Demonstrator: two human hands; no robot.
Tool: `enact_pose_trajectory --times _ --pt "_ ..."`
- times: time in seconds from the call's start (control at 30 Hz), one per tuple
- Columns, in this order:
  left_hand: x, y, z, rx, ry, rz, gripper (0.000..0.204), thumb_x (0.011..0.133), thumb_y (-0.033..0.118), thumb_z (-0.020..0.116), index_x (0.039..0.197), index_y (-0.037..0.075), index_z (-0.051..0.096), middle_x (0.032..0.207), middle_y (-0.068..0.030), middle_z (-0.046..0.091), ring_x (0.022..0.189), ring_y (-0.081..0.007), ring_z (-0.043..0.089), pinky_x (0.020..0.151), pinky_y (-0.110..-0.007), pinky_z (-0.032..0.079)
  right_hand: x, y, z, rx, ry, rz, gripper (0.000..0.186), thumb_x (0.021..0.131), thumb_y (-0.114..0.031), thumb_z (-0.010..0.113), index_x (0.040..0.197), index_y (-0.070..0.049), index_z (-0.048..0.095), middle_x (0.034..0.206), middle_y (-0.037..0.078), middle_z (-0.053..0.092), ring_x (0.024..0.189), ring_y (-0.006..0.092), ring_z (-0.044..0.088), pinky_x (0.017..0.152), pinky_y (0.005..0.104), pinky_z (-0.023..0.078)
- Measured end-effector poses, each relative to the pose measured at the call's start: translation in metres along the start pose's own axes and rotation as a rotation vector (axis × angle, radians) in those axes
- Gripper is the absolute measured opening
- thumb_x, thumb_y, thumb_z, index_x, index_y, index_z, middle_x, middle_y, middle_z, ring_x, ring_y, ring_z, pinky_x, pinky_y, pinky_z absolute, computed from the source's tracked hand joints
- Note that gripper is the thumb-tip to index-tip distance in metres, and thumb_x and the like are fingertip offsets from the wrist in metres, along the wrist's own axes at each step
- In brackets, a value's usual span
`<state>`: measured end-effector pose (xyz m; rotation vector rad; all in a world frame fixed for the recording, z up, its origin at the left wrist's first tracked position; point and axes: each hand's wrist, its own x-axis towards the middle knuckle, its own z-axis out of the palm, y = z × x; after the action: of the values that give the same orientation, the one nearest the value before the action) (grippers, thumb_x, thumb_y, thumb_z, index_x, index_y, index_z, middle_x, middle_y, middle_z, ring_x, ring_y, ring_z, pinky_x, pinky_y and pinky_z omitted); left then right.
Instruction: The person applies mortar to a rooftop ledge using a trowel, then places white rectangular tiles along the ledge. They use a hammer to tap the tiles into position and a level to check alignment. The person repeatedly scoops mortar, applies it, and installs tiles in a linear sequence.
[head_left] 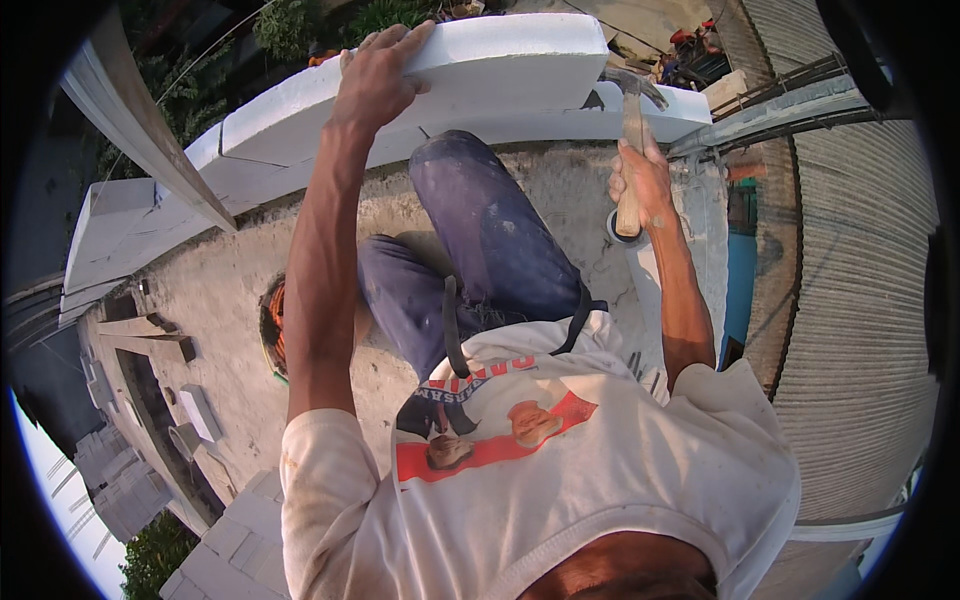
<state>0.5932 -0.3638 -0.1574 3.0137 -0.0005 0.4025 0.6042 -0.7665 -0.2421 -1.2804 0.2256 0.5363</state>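
Note:
A long white lightweight block [510,85] lies on the low block wall in front of me. My left hand [380,75] grips it near its left part, fingers over the top edge and thumb on the near side. My right hand [643,180] is closed around the wooden handle of a hammer [631,130], held upright in the view. The hammer's dark metal head is beside the block's right end; whether they touch I cannot tell. Beneath the block runs a lower course of white blocks [660,105], its top showing to the right.
My bent knees [480,200] are close to the wall on a rough concrete floor [210,290]. A round container [272,325] stands by my left arm. Wood pieces [150,340] and stacked blocks [235,545] lie at left. A pale post [150,130] slants near the wall; corrugated roofing [860,300] is at right.

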Motion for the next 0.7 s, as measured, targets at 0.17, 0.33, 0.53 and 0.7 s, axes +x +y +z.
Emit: enact_pose_trajectory --times 0.17,0.33,0.53,0.7 --pt "-0.004 -0.004 -0.005 -0.047 -0.016 -0.018 0.085 0.082 0.023 0.087 0.157 0.035 0.051 0.158 -0.0115 0.053 0.148 -0.0323 0.047 0.121 -0.062 0.032 -0.002 -0.009 -0.001 -0.034 -0.050 0.006 0.065 0.106 -0.018 0.059 0.165 -0.020 0.032 0.080 0.003 0.054 0.049 0.0121 0.052 0.042 0.0311 0.046" --pt "-0.005 -0.002 0.002 -0.001 0.032 -0.046 0.082 0.083 0.025 0.087 0.156 0.036 0.052 0.157 -0.0084 0.054 0.149 -0.0300 0.046 0.121 -0.065 0.032 -0.003 -0.007 0.010 -0.047 -0.002 -0.042 0.062 0.106 -0.019 0.061 0.162 -0.019 0.034 0.078 0.002 0.052 0.050 0.0117 0.053 0.041 0.0295 0.046" --pt "-0.014 -0.003 -0.014 -0.042 -0.090 -0.085 0.081 0.083 0.034 0.087 0.157 0.033 0.051 0.160 -0.0065 0.051 0.151 -0.0283 0.043 0.127 -0.064 0.026 -0.028 -0.014 0.013 -0.219 -0.008 -0.071 0.049 0.108 -0.023 0.058 0.153 -0.016 0.041 0.077 0.003 0.052 0.049 0.0127 0.052 0.039 0.0297 0.045" --pt "-0.067 -0.090 -0.028 0.093 0.022 -0.252 0.087 0.085 0.050 0.083 0.158 0.018 0.049 0.164 -0.0081 0.046 0.154 -0.0273 0.039 0.128 -0.063 0.022 -0.075 -0.035 0.050 -0.365 0.106 -0.409 0.066 0.108 -0.022 0.058 0.166 -0.010 0.027 0.078 0.004 0.052 0.051 0.0111 0.051 0.041 0.0280 0.042"
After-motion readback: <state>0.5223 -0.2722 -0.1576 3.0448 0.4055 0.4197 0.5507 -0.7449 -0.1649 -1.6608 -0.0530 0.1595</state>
